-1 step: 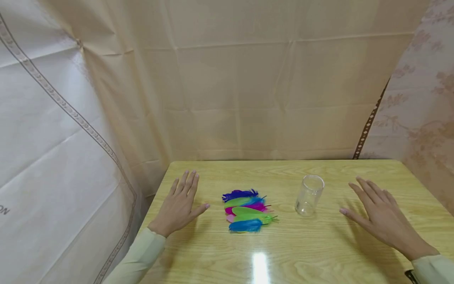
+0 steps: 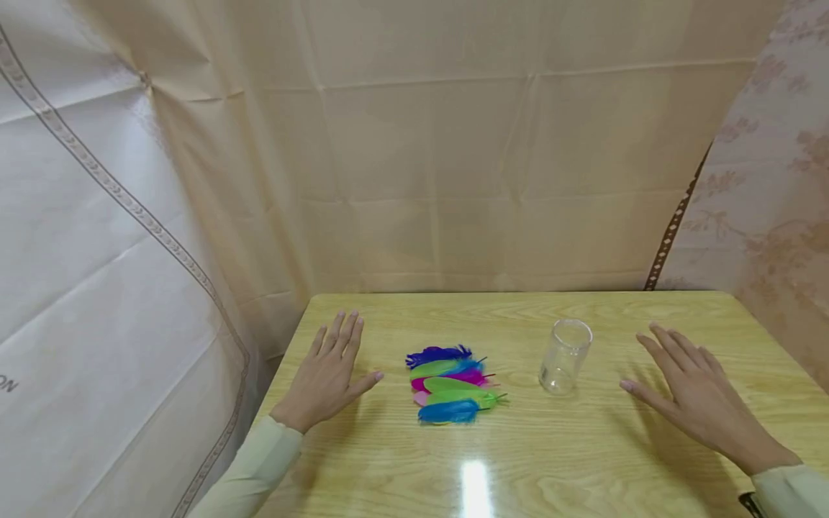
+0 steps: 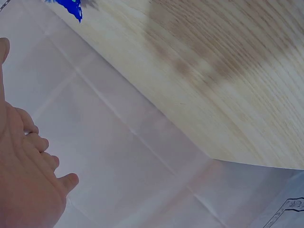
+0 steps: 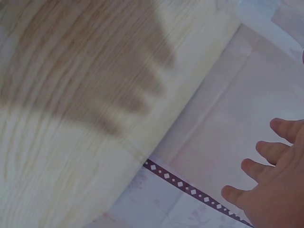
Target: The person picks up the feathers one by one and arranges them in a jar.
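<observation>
A row of overlapping feathers (image 2: 453, 392) in blue, green, magenta, pink and dark violet lies mid-table, quills toward the right. To their right a clear glass cup (image 2: 565, 357) stands upright; nothing shows inside it. My left hand (image 2: 327, 378) is left of the feathers, palm down with fingers straight, holding nothing. On the far side of the glass, my right hand (image 2: 696, 396) is spread, thumb toward the glass, and it holds nothing. A dark violet feather (image 3: 71, 7) shows at the top of the left wrist view. The right wrist view shows that hand's fingers (image 4: 259, 168) apart.
The wooden table (image 2: 388, 467) has its back edge against a hanging beige cloth (image 2: 421, 180). Pale cloth (image 2: 116, 302) hangs along the left side, and flowered cloth (image 2: 777, 208) along the right. Shadows of the hands fall on the tabletop.
</observation>
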Demonstrator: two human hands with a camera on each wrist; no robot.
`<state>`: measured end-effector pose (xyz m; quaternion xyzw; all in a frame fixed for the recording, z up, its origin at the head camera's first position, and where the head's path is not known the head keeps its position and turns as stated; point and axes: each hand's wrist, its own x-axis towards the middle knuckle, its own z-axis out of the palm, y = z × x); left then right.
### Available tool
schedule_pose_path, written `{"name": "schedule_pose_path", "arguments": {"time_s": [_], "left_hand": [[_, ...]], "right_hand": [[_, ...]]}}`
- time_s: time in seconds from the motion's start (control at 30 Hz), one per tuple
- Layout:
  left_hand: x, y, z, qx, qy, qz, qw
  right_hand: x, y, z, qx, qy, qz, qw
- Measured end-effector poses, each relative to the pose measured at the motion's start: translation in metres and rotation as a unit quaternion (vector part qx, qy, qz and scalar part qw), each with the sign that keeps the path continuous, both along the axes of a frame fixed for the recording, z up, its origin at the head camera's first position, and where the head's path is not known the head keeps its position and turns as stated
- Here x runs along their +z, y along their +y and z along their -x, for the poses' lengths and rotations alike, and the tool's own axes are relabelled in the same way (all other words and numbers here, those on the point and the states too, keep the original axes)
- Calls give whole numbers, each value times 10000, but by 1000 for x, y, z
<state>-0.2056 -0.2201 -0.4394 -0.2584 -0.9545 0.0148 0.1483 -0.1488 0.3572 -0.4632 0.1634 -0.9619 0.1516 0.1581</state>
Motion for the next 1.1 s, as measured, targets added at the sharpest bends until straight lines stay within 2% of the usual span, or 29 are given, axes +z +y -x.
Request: {"name": "schedule_pose_path", "arguments": {"time_s": [0.27,0.47,0.57,0.67,0.77,0.9,1.0,1.1], "left_hand": [[-2,-1,0,-4,14,-20,10000],[-7,-1,-2,-9,50,-31,10000],[-10,0,-2,-76,68,-320,9994],[-13,2,0,-114,-148,-828,9964],[-16,6,2,-58,-634,-1408,9880],[-22,11,3,192,-1477,-1989,9686],[-25,14,4,386,-1942,-2203,9551],[-27,18,7,412,-2171,-2324,9472]], "right_hand": [[-1,-4,-1,6,-284,264,9992],[-1,-11,-1,47,-308,563,9979],[-1,-14,-1,58,-375,721,9967],[-1,-18,2,54,-563,862,9947],[0,-22,5,57,-721,1016,9922],[1,-27,9,101,-889,1266,9879],[3,-31,11,138,-997,1437,9845],[7,-36,14,120,-923,1535,9838]]}}
